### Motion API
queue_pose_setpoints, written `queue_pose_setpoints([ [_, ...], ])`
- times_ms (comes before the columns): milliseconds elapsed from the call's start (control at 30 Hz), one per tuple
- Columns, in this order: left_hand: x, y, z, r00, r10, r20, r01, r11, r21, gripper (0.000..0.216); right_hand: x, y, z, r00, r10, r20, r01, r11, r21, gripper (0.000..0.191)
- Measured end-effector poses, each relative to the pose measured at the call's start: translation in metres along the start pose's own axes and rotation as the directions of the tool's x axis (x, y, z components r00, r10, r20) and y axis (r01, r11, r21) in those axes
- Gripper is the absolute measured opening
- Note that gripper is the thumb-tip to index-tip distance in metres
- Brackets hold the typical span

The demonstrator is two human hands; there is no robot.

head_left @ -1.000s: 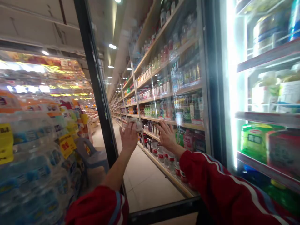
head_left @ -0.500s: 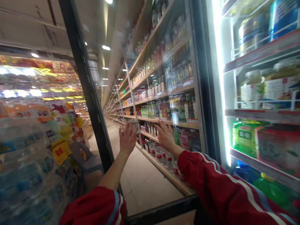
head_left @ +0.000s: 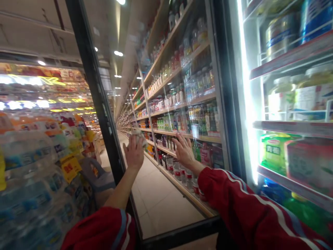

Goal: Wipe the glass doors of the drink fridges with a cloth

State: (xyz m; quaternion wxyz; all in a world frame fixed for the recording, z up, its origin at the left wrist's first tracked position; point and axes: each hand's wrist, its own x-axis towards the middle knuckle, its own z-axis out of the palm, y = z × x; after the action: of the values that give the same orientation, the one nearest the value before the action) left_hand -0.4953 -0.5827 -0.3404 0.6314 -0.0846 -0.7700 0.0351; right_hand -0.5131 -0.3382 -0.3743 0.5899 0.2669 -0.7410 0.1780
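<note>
An open glass fridge door (head_left: 166,52) with a black frame stands in front of me. My left hand (head_left: 134,152) presses a crumpled whitish cloth (head_left: 139,136) against the glass, fingers closed over it. My right hand (head_left: 184,150) lies flat on the same pane a little to the right, fingers spread, holding nothing. Both arms wear red sleeves with white stripes; the left sleeve is pushed up.
The lit fridge interior (head_left: 291,125) with shelves of packaged goods is at the right. Stacked packs of bottled water (head_left: 33,180) and a grey plastic chair (head_left: 97,175) stand at the left. Through the glass a long aisle with shelves of bottles (head_left: 179,104) runs away.
My left hand with the cloth has slid left across the glass. My right hand has stayed in place. The view has shifted slightly.
</note>
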Motion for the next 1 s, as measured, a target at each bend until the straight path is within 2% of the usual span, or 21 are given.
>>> queue_pose_setpoints([
  [100,0.003,-0.014,-0.005,0.982,-0.181,-0.062,0.183,0.983,0.029,0.044,-0.002,0.002,0.001,1.0,0.006,-0.006,-0.006,1.0,-0.003,0.047],
  [167,0.002,-0.008,-0.002,0.981,-0.185,-0.067,0.186,0.982,0.021,0.044,-0.002,0.001,0.001,1.0,0.009,-0.005,-0.009,1.0,-0.006,0.048],
  [200,0.0,-0.002,0.0,0.989,-0.141,-0.048,0.141,0.99,0.011,0.043,-0.002,0.0,0.001,1.0,0.008,-0.004,-0.008,1.0,-0.008,0.049],
  [267,-0.005,0.012,0.005,0.999,0.024,0.03,-0.023,0.999,-0.025,0.041,0.0,-0.003,0.001,1.0,-0.004,-0.003,0.004,1.0,-0.009,0.048],
  [333,-0.009,0.019,0.006,0.98,0.175,0.095,-0.17,0.984,-0.056,0.04,0.002,-0.006,0.001,1.0,-0.02,-0.002,0.02,1.0,-0.005,0.048],
  [367,-0.01,0.018,0.005,0.975,0.198,0.104,-0.193,0.98,-0.052,0.04,0.003,-0.007,0.0,1.0,-0.027,-0.003,0.027,1.0,-0.002,0.048],
  [433,-0.012,0.008,0.0,0.989,0.13,0.067,-0.13,0.991,-0.001,0.04,0.006,-0.011,0.001,0.999,-0.04,-0.009,0.04,0.999,0.002,0.047],
  [533,-0.017,-0.015,-0.008,0.997,-0.067,-0.032,0.069,0.995,0.073,0.042,0.008,-0.019,0.002,0.998,-0.055,-0.017,0.055,0.998,0.012,0.047],
  [633,-0.034,-0.028,-0.012,0.988,-0.15,-0.026,0.152,0.984,0.097,0.043,0.01,-0.033,0.005,0.993,-0.121,0.015,0.119,0.991,0.057,0.048],
  [867,-0.109,-0.017,-0.014,0.99,-0.085,0.109,0.06,0.975,0.213,0.043,-0.001,-0.074,0.022,0.963,-0.244,0.109,0.221,0.956,0.193,0.055],
  [1000,-0.109,-0.024,-0.024,0.987,-0.031,0.156,-0.001,0.979,0.202,0.045,-0.011,-0.105,0.05,0.87,-0.457,0.184,0.406,0.877,0.256,0.059],
])
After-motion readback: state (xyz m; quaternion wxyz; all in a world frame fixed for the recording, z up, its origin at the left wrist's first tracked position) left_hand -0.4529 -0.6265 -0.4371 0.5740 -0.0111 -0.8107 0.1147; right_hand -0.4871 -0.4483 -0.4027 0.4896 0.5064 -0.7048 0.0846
